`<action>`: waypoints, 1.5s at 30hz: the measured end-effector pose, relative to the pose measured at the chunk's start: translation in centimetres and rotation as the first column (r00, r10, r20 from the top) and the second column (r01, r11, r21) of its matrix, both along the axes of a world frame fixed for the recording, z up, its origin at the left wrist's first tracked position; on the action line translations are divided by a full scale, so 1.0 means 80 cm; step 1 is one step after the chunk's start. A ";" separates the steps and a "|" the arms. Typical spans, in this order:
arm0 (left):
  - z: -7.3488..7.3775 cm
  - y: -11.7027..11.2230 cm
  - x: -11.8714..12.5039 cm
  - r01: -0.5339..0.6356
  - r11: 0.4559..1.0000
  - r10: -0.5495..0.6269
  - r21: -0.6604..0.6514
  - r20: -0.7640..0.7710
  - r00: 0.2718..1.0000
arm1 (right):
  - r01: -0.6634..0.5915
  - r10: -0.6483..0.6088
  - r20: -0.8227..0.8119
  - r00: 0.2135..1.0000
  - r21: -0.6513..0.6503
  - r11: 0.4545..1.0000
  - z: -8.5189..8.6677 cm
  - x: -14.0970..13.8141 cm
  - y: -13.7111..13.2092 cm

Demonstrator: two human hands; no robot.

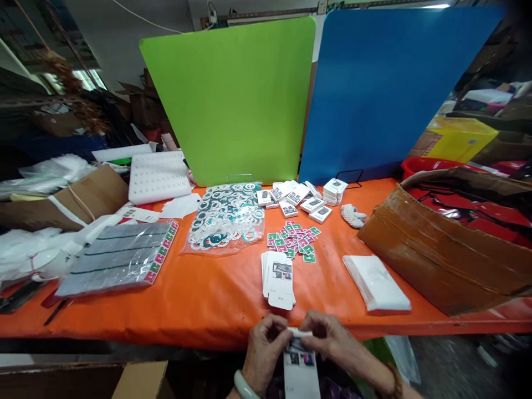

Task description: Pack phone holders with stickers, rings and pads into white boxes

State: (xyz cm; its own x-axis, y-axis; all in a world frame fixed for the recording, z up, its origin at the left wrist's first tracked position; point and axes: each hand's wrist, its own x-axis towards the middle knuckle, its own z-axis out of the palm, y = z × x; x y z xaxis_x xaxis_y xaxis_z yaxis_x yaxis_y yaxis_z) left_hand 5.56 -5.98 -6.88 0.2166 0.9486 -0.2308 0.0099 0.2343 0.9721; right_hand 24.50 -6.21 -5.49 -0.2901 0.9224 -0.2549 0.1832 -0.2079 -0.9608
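My left hand (264, 349) and my right hand (332, 341) meet at the bottom centre, just below the front edge of the orange table (208, 299). Both pinch the top of a white printed card (300, 368) that hangs between them, fingers closed on it. A jade bangle (243, 386) sits on my left wrist. A stack of the same flat white cards (278, 279) lies on the table right in front of my hands. Small green and pink stickers (294, 240) are scattered behind that stack.
A bag of round rings (226, 219), folded small boxes (301, 197), a stack of clear bags (376, 282) and a wrapped grey pack (118, 257) lie on the table. A brown cardboard box (444, 249) stands right. Green (233, 100) and blue (386, 88) boards stand behind.
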 end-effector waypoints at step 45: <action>0.038 0.054 0.003 0.099 0.833 0.283 0.545 -0.572 0.770 | -0.106 0.056 -0.307 0.950 -0.151 0.983 0.075 -0.033 0.116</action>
State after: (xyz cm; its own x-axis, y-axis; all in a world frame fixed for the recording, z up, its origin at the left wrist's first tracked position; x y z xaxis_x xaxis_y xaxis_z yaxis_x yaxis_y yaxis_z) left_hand 5.80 -1.63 -3.86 0.1147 0.9610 0.2517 0.6438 -0.2648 0.7179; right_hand 21.90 3.04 0.53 -0.4483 0.8457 -0.2895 -0.0856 -0.3630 -0.9278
